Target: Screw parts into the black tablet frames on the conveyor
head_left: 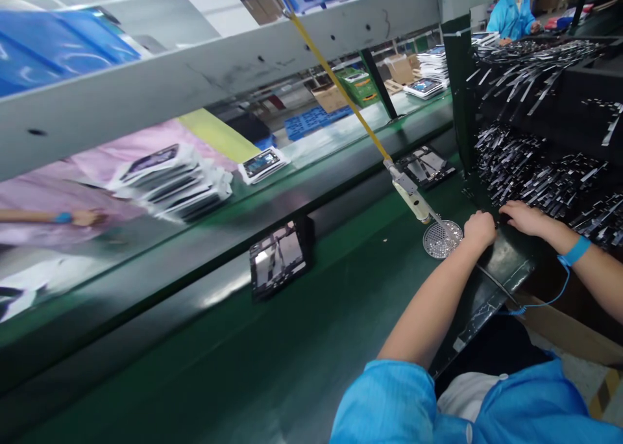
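Observation:
My left hand is closed at the bench's right end, its fingertips hidden from the camera; what it grips does not show. Close by on the right, my right hand has curled fingers pointing toward the left hand. Something small and dark shows between the two, too unclear to name. A blue wrist strap with a coiled cord is on my right wrist. Just left of my left hand sits a round perforated metal dish with small bits in it. Over the dish hangs a pale electric screwdriver on a yellow cord.
Black trays heaped with thin metallic strips stand on the right. Dark device frames lie along the green bench. Beyond the rail are a stack of white-edged panels and a co-worker's hand. Another person works far back.

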`<control>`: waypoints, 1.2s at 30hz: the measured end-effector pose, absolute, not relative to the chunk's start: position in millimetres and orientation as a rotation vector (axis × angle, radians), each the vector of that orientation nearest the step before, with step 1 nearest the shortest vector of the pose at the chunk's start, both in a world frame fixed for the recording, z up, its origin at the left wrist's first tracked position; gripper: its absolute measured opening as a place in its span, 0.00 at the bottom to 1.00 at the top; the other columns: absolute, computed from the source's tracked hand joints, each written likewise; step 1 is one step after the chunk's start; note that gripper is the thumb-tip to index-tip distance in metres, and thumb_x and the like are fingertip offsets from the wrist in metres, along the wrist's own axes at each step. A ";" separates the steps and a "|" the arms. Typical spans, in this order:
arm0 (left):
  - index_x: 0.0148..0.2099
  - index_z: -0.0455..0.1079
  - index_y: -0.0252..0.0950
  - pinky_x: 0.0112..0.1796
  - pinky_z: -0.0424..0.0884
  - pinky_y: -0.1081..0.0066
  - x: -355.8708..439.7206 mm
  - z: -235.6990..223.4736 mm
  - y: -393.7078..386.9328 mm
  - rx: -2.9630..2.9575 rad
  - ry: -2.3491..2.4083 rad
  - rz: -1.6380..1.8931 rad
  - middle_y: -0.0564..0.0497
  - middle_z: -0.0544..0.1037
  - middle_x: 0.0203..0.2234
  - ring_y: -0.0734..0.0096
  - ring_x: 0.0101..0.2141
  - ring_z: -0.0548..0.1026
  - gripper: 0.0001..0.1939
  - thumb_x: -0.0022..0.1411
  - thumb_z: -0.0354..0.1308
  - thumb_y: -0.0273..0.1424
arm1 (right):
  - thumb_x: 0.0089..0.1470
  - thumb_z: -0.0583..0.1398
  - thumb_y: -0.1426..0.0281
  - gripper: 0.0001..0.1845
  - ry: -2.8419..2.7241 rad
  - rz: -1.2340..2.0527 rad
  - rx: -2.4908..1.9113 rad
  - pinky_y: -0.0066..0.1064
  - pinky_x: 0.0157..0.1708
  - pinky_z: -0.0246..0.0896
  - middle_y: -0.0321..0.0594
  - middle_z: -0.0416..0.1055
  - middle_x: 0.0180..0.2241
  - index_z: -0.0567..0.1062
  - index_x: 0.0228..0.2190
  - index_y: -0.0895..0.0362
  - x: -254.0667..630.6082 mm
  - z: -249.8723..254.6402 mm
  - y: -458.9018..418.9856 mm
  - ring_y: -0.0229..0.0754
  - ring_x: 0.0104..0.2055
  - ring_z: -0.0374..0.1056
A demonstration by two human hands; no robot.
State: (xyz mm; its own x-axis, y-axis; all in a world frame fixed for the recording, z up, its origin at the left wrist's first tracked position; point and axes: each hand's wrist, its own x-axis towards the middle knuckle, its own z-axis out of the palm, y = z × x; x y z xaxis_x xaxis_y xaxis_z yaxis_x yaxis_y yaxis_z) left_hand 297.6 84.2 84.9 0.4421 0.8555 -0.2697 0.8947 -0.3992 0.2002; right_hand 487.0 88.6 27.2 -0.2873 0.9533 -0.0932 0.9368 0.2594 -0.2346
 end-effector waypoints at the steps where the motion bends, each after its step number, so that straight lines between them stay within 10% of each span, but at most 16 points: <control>1: 0.56 0.76 0.31 0.51 0.77 0.65 296.9 84.2 84.5 2.384 1.497 -0.170 0.36 0.78 0.53 0.54 0.54 0.79 0.16 0.69 0.55 0.28 | 0.59 0.59 0.76 0.21 -2.427 0.369 -1.834 0.42 0.55 0.69 0.50 0.72 0.55 0.77 0.53 0.54 486.5 27.7 87.9 0.54 0.58 0.68; 14: 0.59 0.71 0.35 0.58 0.70 0.57 267.3 129.8 7.8 2.634 1.083 0.173 0.39 0.76 0.54 0.52 0.56 0.73 0.19 0.70 0.60 0.37 | 0.66 0.52 0.75 0.23 -2.202 0.095 -1.714 0.48 0.64 0.67 0.56 0.69 0.62 0.74 0.58 0.61 465.3 52.5 11.4 0.55 0.63 0.67; 20: 0.53 0.75 0.34 0.53 0.74 0.65 180.0 124.0 -77.1 2.547 0.282 0.482 0.42 0.81 0.49 0.63 0.48 0.80 0.18 0.77 0.51 0.41 | 0.66 0.59 0.74 0.10 -1.880 0.220 -1.120 0.37 0.47 0.75 0.43 0.79 0.41 0.78 0.45 0.52 430.4 87.7 -81.7 0.44 0.43 0.76; 27: 0.46 0.78 0.43 0.43 0.79 0.66 44.5 92.1 -89.1 2.186 1.042 0.926 0.47 0.84 0.38 0.64 0.40 0.82 0.09 0.72 0.56 0.33 | 0.67 0.59 0.69 0.10 -2.021 0.870 -0.529 0.34 0.38 0.75 0.46 0.78 0.37 0.77 0.48 0.57 335.4 93.8 -110.4 0.43 0.38 0.76; 36: 0.38 0.79 0.39 0.53 0.75 0.66 -112.4 60.9 -56.2 1.628 2.202 0.836 0.47 0.83 0.40 0.62 0.45 0.80 0.08 0.67 0.58 0.32 | 0.64 0.60 0.56 0.12 -1.909 0.334 -1.280 0.37 0.33 0.77 0.39 0.81 0.38 0.80 0.39 0.48 368.8 -1.1 -78.4 0.49 0.36 0.80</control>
